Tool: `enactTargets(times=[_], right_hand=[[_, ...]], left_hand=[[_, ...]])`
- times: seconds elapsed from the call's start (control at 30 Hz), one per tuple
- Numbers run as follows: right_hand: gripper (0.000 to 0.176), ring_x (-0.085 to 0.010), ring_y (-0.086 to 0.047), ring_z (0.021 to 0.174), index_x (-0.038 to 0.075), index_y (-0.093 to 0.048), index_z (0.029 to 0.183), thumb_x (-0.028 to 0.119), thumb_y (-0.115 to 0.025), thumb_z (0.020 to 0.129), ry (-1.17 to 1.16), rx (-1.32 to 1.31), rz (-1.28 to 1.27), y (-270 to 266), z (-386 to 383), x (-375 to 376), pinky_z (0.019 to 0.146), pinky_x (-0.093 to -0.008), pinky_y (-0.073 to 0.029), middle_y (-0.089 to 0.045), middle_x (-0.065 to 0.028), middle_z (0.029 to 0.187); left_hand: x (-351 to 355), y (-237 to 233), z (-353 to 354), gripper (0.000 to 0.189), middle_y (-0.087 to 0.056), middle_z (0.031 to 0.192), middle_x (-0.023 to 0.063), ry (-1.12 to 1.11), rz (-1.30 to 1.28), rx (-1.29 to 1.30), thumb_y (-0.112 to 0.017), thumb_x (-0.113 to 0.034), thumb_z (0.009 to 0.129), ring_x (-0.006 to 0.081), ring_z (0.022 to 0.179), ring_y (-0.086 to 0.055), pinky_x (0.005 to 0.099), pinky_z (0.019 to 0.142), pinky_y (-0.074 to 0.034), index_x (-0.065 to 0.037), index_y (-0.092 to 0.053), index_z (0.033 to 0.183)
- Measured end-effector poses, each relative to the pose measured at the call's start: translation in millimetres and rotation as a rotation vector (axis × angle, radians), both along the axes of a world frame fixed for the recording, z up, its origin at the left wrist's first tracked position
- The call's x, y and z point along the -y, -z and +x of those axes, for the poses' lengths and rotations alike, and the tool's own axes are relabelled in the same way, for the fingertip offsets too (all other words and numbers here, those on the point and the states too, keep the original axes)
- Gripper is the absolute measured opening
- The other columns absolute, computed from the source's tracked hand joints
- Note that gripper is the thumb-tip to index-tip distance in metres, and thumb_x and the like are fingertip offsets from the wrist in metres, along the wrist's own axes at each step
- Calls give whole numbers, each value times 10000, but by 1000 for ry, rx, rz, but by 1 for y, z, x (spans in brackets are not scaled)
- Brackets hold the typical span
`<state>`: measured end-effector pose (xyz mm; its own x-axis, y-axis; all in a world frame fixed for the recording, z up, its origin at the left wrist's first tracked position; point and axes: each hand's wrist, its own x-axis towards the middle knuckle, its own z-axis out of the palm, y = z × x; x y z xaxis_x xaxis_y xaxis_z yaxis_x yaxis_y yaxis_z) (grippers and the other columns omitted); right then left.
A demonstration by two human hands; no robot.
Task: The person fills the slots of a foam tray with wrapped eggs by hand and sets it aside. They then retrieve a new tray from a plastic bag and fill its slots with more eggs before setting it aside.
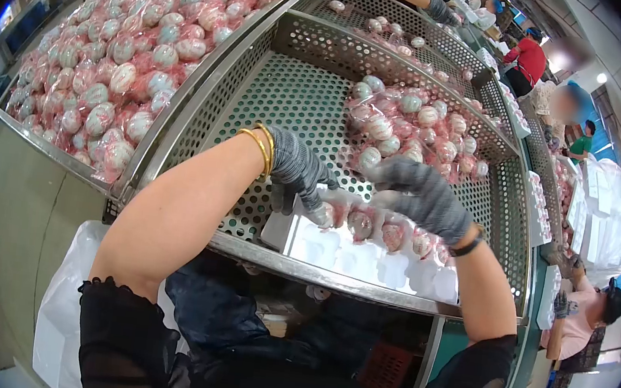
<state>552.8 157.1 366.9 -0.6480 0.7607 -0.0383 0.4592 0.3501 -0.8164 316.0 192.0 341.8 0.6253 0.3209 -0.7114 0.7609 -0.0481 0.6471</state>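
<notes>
- The left hand (299, 171), in a grey striped knit glove, has its fingertips at the left end of a row of pale, egg-shaped items in red-marked clear wrap (392, 236); whether it grips one cannot be told.
- The right hand (426, 198), gloved alike, hovers over the row, thumb and fingers parted.
- The row sits in a white moulded tray (349, 256), inside a perforated metal bin (276, 90).

Two hands (299, 171) (426, 199), one white tray (342, 255), at least five wrapped balls (392, 235) inside.
</notes>
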Motion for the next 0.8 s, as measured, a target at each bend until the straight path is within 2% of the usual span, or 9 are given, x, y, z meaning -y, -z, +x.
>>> enactTargets(times=[0.03,0.1,0.17,0.2,0.33,0.53,0.57,0.73,0.8], right_hand=[[409,-193,-575,913,36,-613,1070,223,-744,731,116,-41,-148,-6,20,-1,824,-305,-468,-602,-86,968],[512,-206,-575,934,52,-562,1165,224,-753,723,12,322,128,-5,80,-13,838,-316,-466,-599,-81,1045],[604,-165,-573,940,59,-538,1193,303,-772,692,-97,392,-1,12,125,-11,813,-321,-471,-610,-74,1036],[650,-194,-594,909,61,-533,1201,316,-787,660,-111,733,-206,15,133,-13,797,-334,-468,-625,-99,1037],[589,-243,-585,987,-16,-511,1195,254,-720,715,-240,708,-287,15,120,-23,863,-329,-460,-605,-167,1096],[660,-220,-600,910,-14,-528,1175,447,-692,732,-88,615,-93,26,115,-21,790,-342,-470,-625,-164,1014],[706,-232,-610,877,-17,-508,1198,492,-672,736,5,493,-366,25,102,-14,756,-343,-487,-627,-164,994],[778,-186,-621,894,-8,-388,1302,492,-648,766,38,404,-652,24,134,-18,643,-291,-549,-617,-186,993],[752,-184,-618,897,-13,-409,1283,492,-638,775,-102,556,-465,44,135,-19,638,-284,-546,-620,-175,974]], left_hand=[[-2,7,2,790,-594,1046,148,3,3,31,-757,-327,701,217,804,-633,296,675,-559,-19,-366,1315],[-9,26,3,822,-577,1092,166,12,16,90,-765,-316,690,236,845,-629,302,671,-560,-16,-345,1330],[-7,20,2,833,-555,1139,183,27,49,78,-765,-348,676,224,895,-616,309,706,-542,-26,-357,1326],[-8,20,3,837,-556,1139,181,45,77,62,-763,-360,674,216,894,-617,312,719,-535,-25,-357,1325],[-12,27,4,796,-583,1097,166,90,151,29,-761,-369,657,205,838,-614,311,755,-501,-28,-415,1287],[-31,12,-27,680,-624,953,134,40,278,56,-751,-363,650,203,823,-595,306,734,-493,-19,-505,1182],[-31,15,-30,663,-623,960,139,59,332,-30,-742,-365,660,211,825,-597,313,733,-494,-18,-508,1175],[-29,7,-32,624,-615,1039,178,82,375,-129,-698,-368,718,265,888,-608,354,767,-481,-37,-495,1206],[-29,8,-29,624,-613,1056,181,80,361,-129,-693,-370,726,267,901,-610,355,775,-478,-40,-493,1217]])
